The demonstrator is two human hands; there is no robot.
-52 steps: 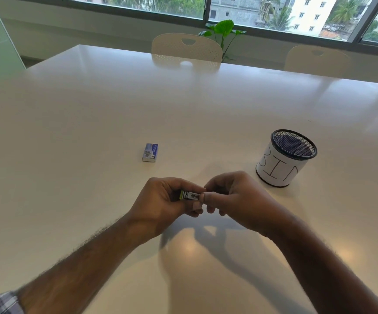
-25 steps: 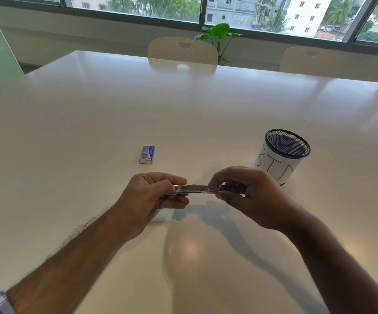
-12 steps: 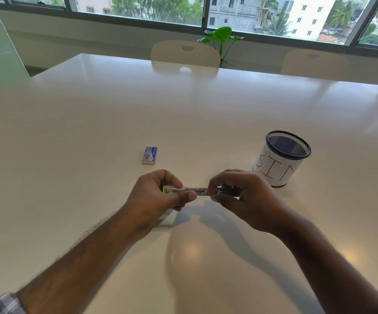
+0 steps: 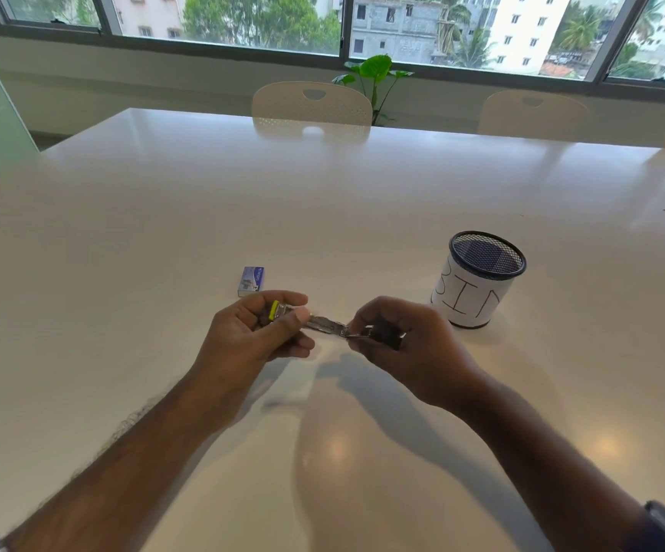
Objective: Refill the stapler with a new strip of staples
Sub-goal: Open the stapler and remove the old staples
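Stapler (image 4: 324, 323): held above the table (image 4: 163, 233) between both hands, metal middle showing, yellow-tipped end inside the left fist
Left hand (image 4: 257, 338): fingers curled round the stapler's left end, thumb lying along its top
Right hand (image 4: 402, 344): fingers curled, tips pinching the dark right end
Staple box (image 4: 252, 280): small, blue, lay flat just beyond the left hand, apart from it
Mesh cup (image 4: 478, 284): black, wrapped in white paper lettered BIN, stood beyond the right hand
Chairs (image 4: 311, 103): at the far edge, plant (image 4: 374, 73) behind
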